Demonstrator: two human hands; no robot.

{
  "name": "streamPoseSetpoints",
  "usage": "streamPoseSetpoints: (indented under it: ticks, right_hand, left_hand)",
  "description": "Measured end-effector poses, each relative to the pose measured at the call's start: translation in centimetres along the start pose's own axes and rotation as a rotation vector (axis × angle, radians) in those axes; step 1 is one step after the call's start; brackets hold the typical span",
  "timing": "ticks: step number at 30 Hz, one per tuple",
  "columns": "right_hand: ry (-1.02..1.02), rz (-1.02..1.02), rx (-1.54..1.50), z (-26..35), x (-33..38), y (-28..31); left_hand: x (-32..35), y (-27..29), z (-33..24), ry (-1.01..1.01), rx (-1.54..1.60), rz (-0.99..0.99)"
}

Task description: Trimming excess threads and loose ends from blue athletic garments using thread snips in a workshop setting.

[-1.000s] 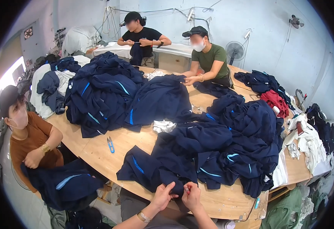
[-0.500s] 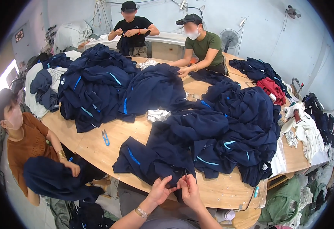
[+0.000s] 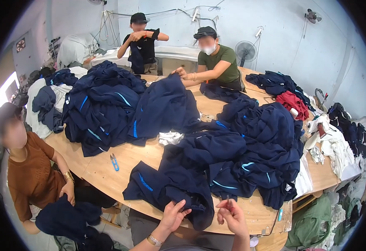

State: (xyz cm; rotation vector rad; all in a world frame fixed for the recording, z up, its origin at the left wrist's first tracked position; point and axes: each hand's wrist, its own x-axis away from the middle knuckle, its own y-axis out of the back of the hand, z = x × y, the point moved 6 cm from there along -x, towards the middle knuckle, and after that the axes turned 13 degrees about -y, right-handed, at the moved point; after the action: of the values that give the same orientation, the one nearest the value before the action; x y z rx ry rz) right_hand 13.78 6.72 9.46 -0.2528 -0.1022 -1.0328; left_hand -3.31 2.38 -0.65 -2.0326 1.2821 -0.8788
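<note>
Near the table's front edge, my left hand (image 3: 174, 215) grips the edge of a navy blue garment (image 3: 176, 182) between thumb and fingers. Part of the cloth hangs over the edge toward me. A bright blue strip shows on its left part. Just right of the garment, my right hand (image 3: 232, 217) is raised apart from it, fingers curled together. A small dark thing juts up from these fingertips, too blurred to name. Blue-handled thread snips (image 3: 114, 162) lie on the wooden table (image 3: 99, 175) to the left.
Big heaps of navy garments stand at left (image 3: 103, 100) and right (image 3: 266, 129). A white cloth (image 3: 171, 138) lies between them. Three co-workers handle dark cloth around the table. A blue-capped tool (image 3: 280, 214) rests at the right edge; red cloth (image 3: 292, 105) lies farther back.
My right hand has moved right, away from my left hand and the garment. At the far side, a co-worker has lifted a corner of a navy garment. The left co-worker's cloth has moved lower.
</note>
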Motion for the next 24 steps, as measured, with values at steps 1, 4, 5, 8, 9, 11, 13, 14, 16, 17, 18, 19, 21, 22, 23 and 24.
streamPoseSetpoints:
  ticks: [1, 4, 5, 8, 9, 11, 13, 14, 16, 17, 18, 19, 21, 22, 23, 24]
  right_hand:
    - [0.022, -0.024, 0.002, 0.4, 0.3, 0.6]
    - [0.081, -0.055, -0.07, 0.8, 1.1, 2.2]
    - [0.099, -0.025, -0.18, 0.8, 1.4, 2.6]
    - [0.129, 0.032, -0.382, 1.3, 1.5, 3.5]
    - [0.121, -0.063, -0.306, 1.4, 1.1, 4.0]
    - [0.092, -0.254, -0.141, 0.6, -0.3, 5.1]
    - [0.183, -0.374, 0.121, -0.5, -1.4, 6.2]
    - [0.271, -0.479, 0.388, -0.4, -1.5, 6.4]
    - [0.298, -0.436, 0.34, -0.5, -1.1, 6.0]
    - [0.215, -0.331, 0.127, -0.9, -1.3, 5.6]
    - [0.138, -0.231, -0.089, -1.5, -1.4, 5.1]
    - [0.128, -0.223, -0.073, -1.8, -1.3, 4.9]
    - [0.065, -0.214, -0.055, -2.1, -1.3, 4.2]
    - [0.038, -0.213, -0.08, -2.2, -1.4, 4.2]
    - [-0.015, -0.207, -0.201, -2.6, -1.7, 4.6]
    - [-0.017, -0.295, -0.173, -2.6, -2.0, 6.1]
  left_hand:
    - [-0.1, -0.1, -0.1, -0.026, -0.006, 0.023]
    - [0.0, -0.1, -0.2, -0.08, -0.049, 0.062]
    - [0.0, -0.2, -0.3, -0.111, -0.084, 0.076]
    - [0.2, 0.3, 0.0, -0.087, -0.078, 0.032]
    - [0.3, 0.5, 0.2, -0.074, -0.082, 0.036]
    - [0.4, 1.2, 0.1, -0.1, -0.071, 0.008]
    - [0.6, 1.2, 0.0, -0.101, -0.063, 0.0]
    - [0.7, 1.2, -0.1, -0.112, -0.054, -0.011]
    - [0.9, 1.2, 0.0, -0.098, -0.094, 0.006]
    - [0.9, 1.2, 0.0, -0.099, -0.087, 0.015]
    - [0.7, 1.1, 0.1, -0.096, -0.084, 0.03]
    - [0.8, 0.8, 0.1, -0.078, -0.11, 0.009]
    - [0.8, 1.1, 0.4, -0.055, -0.098, -0.002]
    - [0.7, 1.6, 0.5, -0.056, -0.078, -0.032]
    - [0.5, 2.1, 0.6, -0.062, -0.086, -0.035]
    - [0.6, 2.0, 0.5, -0.073, -0.094, -0.04]
